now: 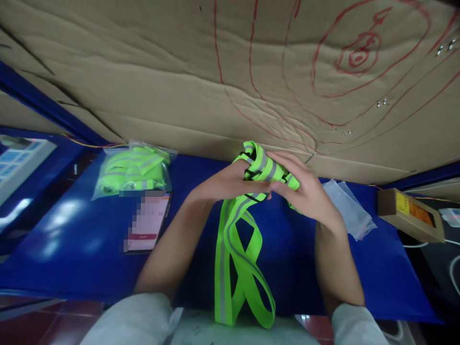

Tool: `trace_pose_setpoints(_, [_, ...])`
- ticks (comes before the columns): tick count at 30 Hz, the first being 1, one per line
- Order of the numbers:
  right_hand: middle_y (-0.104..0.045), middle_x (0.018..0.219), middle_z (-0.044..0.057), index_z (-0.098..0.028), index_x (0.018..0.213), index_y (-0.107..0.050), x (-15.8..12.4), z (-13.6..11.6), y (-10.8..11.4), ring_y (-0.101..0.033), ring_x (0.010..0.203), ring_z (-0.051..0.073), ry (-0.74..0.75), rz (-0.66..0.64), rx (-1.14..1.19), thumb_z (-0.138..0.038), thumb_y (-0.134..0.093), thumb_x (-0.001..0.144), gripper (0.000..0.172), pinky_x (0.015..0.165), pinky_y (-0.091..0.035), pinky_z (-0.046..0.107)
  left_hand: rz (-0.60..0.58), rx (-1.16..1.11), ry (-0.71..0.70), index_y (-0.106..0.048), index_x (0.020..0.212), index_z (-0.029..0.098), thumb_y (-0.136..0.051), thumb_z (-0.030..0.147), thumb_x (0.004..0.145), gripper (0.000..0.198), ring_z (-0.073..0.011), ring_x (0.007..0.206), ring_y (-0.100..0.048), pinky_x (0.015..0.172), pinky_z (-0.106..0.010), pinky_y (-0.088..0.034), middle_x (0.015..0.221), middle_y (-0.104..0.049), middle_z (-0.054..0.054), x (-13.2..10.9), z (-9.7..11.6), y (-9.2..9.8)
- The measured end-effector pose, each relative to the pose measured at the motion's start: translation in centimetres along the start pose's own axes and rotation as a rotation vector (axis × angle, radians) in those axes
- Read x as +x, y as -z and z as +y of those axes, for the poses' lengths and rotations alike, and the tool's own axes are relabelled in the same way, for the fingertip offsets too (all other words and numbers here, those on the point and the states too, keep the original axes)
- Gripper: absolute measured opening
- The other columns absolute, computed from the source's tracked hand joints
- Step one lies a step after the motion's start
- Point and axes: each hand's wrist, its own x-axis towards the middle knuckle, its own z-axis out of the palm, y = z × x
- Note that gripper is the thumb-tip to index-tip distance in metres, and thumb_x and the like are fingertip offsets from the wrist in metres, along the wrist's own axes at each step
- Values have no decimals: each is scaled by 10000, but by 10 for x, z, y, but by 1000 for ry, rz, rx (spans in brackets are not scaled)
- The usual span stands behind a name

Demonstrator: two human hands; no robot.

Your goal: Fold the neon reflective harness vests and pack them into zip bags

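Between my two hands is a bunched neon-green reflective strap (223, 268) with grey stripes and black edging or fittings. My left hand (233, 181) grips the bundle from the left, its fingers partly hidden behind the folds. From the right, my right hand (302, 184) closes round the other side, thumb toward the left hand. Long loops of the strap hang from under the hands, down over the table's near edge toward my lap. The upper part of the bundle is folded over itself several times.
On the blue table (79, 239) lie a clear bag of green straps (134, 170) and a phone (149, 223) at left. Clear plastic bags (348, 208) lie at right, beside a cardboard box (409, 215). A cardboard wall (161, 72) with red drawn lines stands behind.
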Motion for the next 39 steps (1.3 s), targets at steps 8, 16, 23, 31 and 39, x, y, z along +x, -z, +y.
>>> trace_pose_setpoints(8, [-587, 1501, 104, -232, 1519, -499, -6, -14, -8, -571, 1381, 284, -119, -100, -74, -516, -685, 941, 670, 1154, -477, 458, -206, 92, 52, -705, 871, 147, -817, 279, 790, 192, -132, 737, -651, 683, -222, -523, 811, -717, -5, -6, 0, 8])
trace_pose_setpoints(16, [-704, 1312, 91, -211, 1348, -622, -3, 0, -25, -673, 1206, 267, -185, -50, -38, -438, -748, 875, 540, 1049, -528, 428, -122, 199, 62, -735, 876, 129, -759, 213, 777, 132, -141, 815, -624, 778, -251, -513, 854, -718, 0, 1, -14, 8])
trace_pose_setpoints(23, [-777, 1065, 23, -229, 1163, -706, 3, -1, -30, -725, 955, 222, -230, 48, 44, -408, -721, 886, 329, 853, -541, 333, 14, 82, 130, -742, 928, 123, -815, 267, 762, 231, -152, 840, -666, 771, -251, -522, 906, -747, -15, 0, -12, 10])
trace_pose_setpoints(31, [-756, 933, 6, -213, 1076, -741, -1, 2, -9, -681, 832, 180, -318, 144, 134, -455, -753, 878, 312, 784, -525, 305, -17, -67, 227, -759, 953, 142, -844, 431, 785, 345, -191, 852, -733, 792, -277, -559, 886, -785, -58, 8, -21, 0])
trace_pose_setpoints(39, [-747, 951, 22, -241, 1004, -717, -1, 5, 5, -690, 812, 185, -505, 177, 680, -504, -775, 848, 311, 698, -560, 300, 35, -9, 223, -706, 1177, 170, -880, 479, 736, 566, -218, 983, -718, 879, -321, -564, 1075, -769, -56, 9, -15, -5])
